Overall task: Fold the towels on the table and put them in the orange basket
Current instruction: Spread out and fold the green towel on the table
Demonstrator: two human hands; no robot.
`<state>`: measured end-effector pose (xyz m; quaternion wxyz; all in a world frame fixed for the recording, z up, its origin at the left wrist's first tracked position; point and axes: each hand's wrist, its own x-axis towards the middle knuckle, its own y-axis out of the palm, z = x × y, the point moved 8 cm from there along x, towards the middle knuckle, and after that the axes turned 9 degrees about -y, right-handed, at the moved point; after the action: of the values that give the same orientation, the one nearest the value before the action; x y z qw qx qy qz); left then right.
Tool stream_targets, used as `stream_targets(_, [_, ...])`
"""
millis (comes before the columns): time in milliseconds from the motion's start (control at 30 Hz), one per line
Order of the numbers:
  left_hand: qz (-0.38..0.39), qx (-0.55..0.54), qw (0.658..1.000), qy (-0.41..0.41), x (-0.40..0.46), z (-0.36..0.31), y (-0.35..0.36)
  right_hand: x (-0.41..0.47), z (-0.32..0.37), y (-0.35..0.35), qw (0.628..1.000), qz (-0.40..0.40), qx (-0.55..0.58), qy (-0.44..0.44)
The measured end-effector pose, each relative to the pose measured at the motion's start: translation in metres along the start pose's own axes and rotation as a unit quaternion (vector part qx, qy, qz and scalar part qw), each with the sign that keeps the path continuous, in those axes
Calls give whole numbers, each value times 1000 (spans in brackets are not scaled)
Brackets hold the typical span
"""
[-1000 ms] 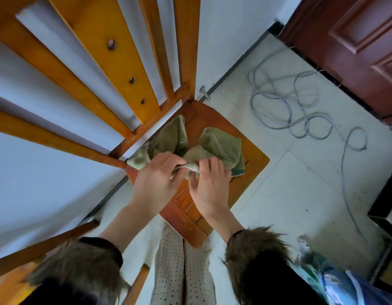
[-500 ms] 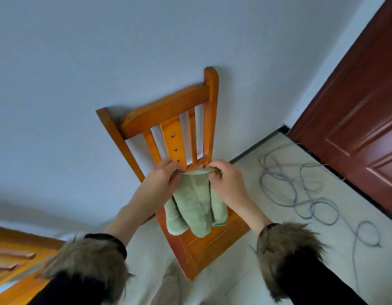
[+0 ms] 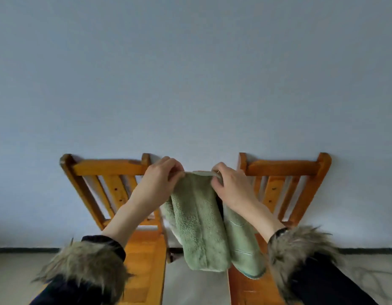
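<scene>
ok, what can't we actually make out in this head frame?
- Orange basket: not in the head view.
- Table: not in view; only two wooden chairs show.
- Green towel: its top corners are covered by the left hand and right hand.
- Towel's back layers: hidden by the front fold.

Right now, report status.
Left hand and right hand pinch green terry towel by top edge. Hanging mid-air, unfolded. Two wooden chairs behind.
</scene>
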<state>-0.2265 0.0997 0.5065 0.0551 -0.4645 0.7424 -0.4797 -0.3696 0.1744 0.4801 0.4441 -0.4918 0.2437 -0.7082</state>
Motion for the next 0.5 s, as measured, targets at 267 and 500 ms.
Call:
stream_targets(267, [-147, 68, 978, -129, -126, 119, -209, 62, 214, 87, 986, -21, -75, -148])
stream_targets(500, [-255, 124, 931, -229, -280, 212, -365, 72, 420, 176, 981, -14, 13, -193])
